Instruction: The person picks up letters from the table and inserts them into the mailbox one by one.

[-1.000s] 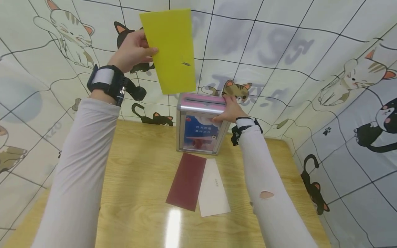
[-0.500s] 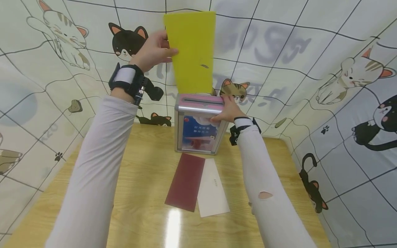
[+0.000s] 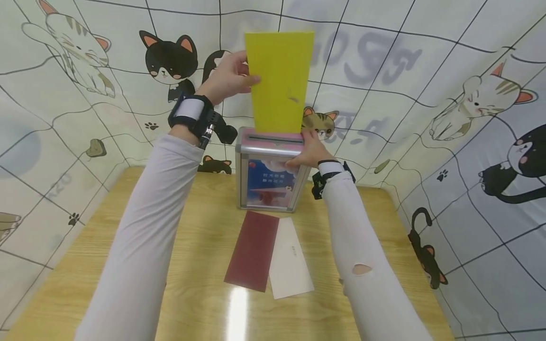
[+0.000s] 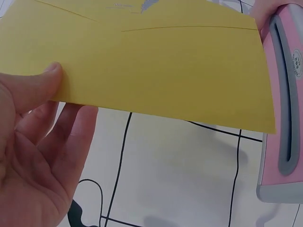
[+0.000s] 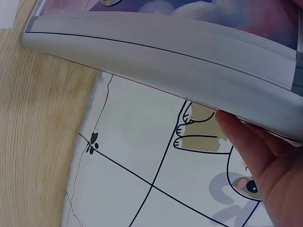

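My left hand (image 3: 229, 78) pinches a yellow envelope (image 3: 279, 85) by its left edge, thumb on the near face and fingers behind. The envelope stands upright over a pink-topped, silver-framed box (image 3: 270, 182). In the left wrist view its end (image 4: 255, 94) overlaps the pink top beside the dark slot (image 4: 284, 94), not inside it. With my right hand (image 3: 313, 150) I grip the box's upper right corner, the thumb across the front and the fingers over the top. The right wrist view shows that hand (image 5: 265, 161) against the silver side of the box (image 5: 156, 66).
A dark red envelope (image 3: 251, 251) and a white envelope (image 3: 291, 260) lie on the wooden table (image 3: 196, 265) before the box, the red one partly over the white. A cat-print sheet (image 3: 375, 61) rises behind and along both sides.
My left hand has carried the yellow envelope to the right and slightly down, from the box's left side to over its top. My right hand keeps its grip on the box.
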The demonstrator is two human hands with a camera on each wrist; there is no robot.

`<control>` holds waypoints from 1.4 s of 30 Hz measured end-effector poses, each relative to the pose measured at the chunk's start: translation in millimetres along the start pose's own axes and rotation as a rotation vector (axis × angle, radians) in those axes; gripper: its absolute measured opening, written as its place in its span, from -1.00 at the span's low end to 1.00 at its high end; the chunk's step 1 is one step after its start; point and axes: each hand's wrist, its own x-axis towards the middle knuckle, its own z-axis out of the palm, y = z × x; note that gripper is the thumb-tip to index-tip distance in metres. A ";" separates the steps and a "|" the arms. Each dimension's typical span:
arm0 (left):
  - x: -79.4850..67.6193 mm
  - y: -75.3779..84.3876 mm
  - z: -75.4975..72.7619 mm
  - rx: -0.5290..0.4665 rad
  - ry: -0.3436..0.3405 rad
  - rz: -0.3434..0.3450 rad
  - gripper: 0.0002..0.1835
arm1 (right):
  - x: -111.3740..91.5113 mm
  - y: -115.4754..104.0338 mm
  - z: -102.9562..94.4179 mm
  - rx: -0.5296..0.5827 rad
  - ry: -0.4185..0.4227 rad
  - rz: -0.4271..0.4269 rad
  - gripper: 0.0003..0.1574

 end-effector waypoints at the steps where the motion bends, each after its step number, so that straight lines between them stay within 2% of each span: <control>1: 0.6 -0.8 0.3 0.004 -0.001 0.000 -0.54 | -0.4 -0.5 -0.4 -0.002 -0.002 0.000 0.31; 7: 3.0 -5.6 3.1 0.032 -0.024 -0.005 -0.53 | 0.5 -1.8 -2.3 0.003 -0.001 -0.004 0.30; 16: 3.3 -15.7 10.8 0.106 -0.028 -0.051 -0.54 | 3.2 -0.9 -1.2 -0.004 0.002 -0.012 0.33; 24: 2.8 -39.8 13.6 0.154 -0.062 -0.077 -0.53 | 10.1 8.5 6.6 -0.026 0.003 -0.026 0.35; 35: 2.8 -67.7 22.2 0.183 -0.068 -0.112 -0.60 | 8.8 7.4 6.5 -0.029 0.004 -0.030 0.34; 38: 0.5 -72.7 21.4 0.223 -0.092 -0.093 -0.43 | 7.9 6.9 5.1 -0.045 0.005 -0.028 0.33; 42: -3.1 -72.1 16.0 0.322 -0.133 -0.097 -0.04 | 5.5 6.1 2.8 -0.058 0.008 -0.029 0.34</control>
